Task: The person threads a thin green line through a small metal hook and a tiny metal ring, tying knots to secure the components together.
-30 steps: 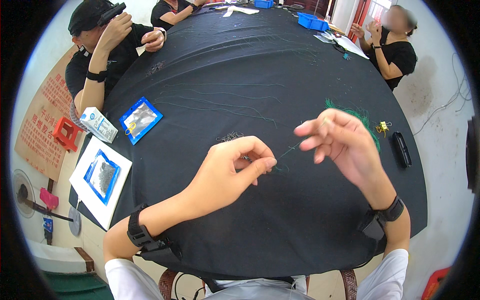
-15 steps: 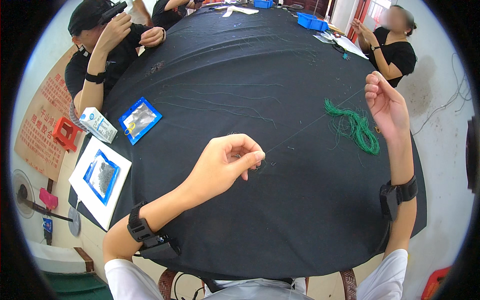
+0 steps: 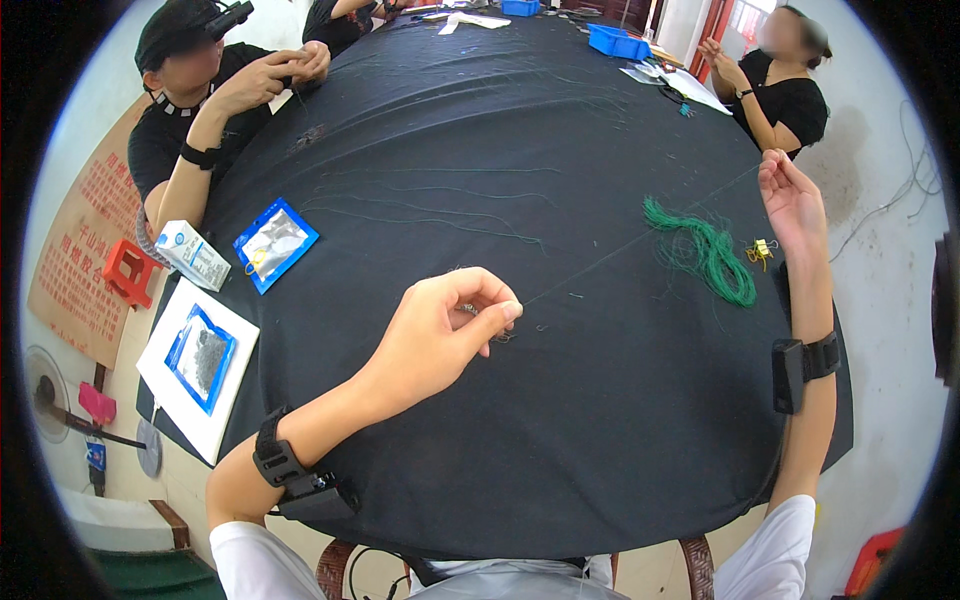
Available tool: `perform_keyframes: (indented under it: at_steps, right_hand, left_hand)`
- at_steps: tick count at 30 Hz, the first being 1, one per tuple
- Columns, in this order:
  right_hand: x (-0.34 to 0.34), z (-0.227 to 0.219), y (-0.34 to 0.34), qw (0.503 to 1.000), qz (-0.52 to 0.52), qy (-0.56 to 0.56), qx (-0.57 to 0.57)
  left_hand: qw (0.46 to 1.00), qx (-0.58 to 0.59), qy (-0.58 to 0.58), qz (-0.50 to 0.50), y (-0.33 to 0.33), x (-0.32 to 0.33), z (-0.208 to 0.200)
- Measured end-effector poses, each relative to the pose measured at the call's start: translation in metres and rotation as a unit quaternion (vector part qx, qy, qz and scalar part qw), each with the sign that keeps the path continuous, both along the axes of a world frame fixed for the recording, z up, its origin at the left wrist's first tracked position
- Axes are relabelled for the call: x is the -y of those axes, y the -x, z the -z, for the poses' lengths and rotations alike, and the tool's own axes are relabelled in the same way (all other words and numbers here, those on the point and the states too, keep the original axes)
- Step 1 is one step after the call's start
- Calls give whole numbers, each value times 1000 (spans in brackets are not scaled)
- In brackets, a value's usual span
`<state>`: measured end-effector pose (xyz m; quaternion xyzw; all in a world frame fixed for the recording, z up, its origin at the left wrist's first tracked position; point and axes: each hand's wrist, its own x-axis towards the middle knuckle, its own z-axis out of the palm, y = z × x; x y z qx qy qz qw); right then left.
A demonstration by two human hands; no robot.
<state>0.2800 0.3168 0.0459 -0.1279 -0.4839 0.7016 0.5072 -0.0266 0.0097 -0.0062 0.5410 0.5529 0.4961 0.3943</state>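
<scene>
1. Super thin thread (image 3: 590, 266), kinda dark greenish, hard to make out in spots.
2. Pulled pretty much straight, slanting from near left to far right.
3. Pinched by the left fingers (image 3: 508, 310) and right fingers (image 3: 776, 166).

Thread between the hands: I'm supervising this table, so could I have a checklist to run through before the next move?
1. Left hand pinching the thread: ok.
2. Right hand pinching it too: ok.
3. Thread straight between them: ok.
4. Thread free of the green bundle: cannot tell; it passes across it in view.
5. Left grip's contents beyond the thread: cannot tell, mostly hidden.
</scene>
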Motion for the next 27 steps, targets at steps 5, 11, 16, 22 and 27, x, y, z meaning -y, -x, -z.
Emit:
perform_keyframes:
  at_steps: [5, 11, 16, 22, 27]
  right_hand:
    - [-5, 7, 1, 1000, 5, 22, -7]
    - [3, 5, 3, 998, -41, 38, -4]
    - [3, 8, 6, 998, 1, 49, 24]
    - [7, 6, 10, 994, 72, 48, 70]
    - [4, 12, 10, 987, 87, 60, 120]
  left_hand:
    - [999, -28, -27, -36, 1, 0, 2]
    - [996, -39, -50, -64, 3, 1, 8]
    - [997, -38, -37, -48, 4, 2, 7]
    - [997, -32, -47, -53, 6, 1, 8]
    - [995, -52, -54, -66, 6, 1, 10]
